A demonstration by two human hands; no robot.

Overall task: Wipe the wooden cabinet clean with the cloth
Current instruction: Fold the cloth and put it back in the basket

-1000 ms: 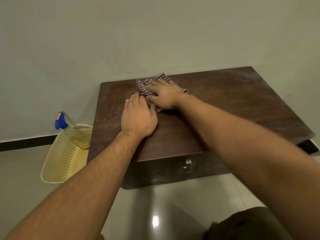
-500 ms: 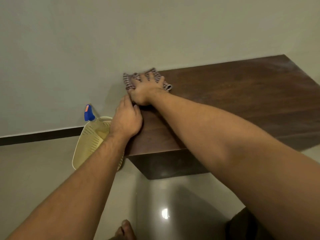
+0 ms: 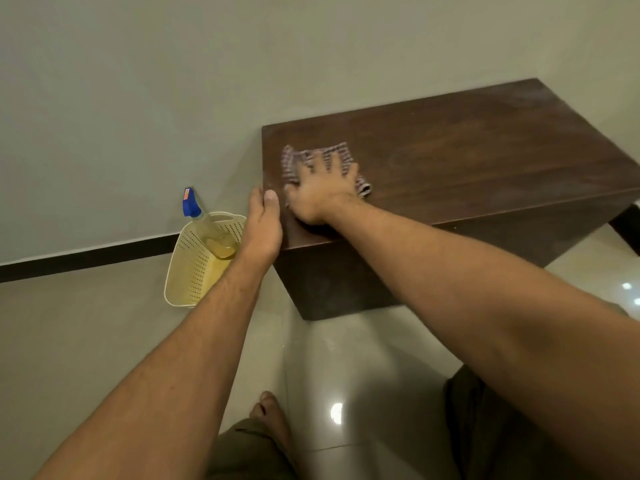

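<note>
A dark wooden cabinet point(image 3: 467, 157) stands against the wall, its flat top facing me. A checked cloth point(image 3: 294, 161) lies on the top near the left back corner. My right hand point(image 3: 323, 192) presses flat on the cloth with fingers spread, covering most of it. My left hand point(image 3: 263, 223) grips the cabinet's left edge, thumb on top and fingers down the side.
A cream perforated basket point(image 3: 194, 268) sits on the floor left of the cabinet, holding a spray bottle point(image 3: 204, 223) with a blue nozzle and yellow liquid. A black skirting strip runs along the wall. My bare foot point(image 3: 270, 417) is on the glossy tiled floor below.
My right hand has slid the cloth along the left back part of the top. My left hand moved from lying on the top to gripping the left edge. My view has shifted left.
</note>
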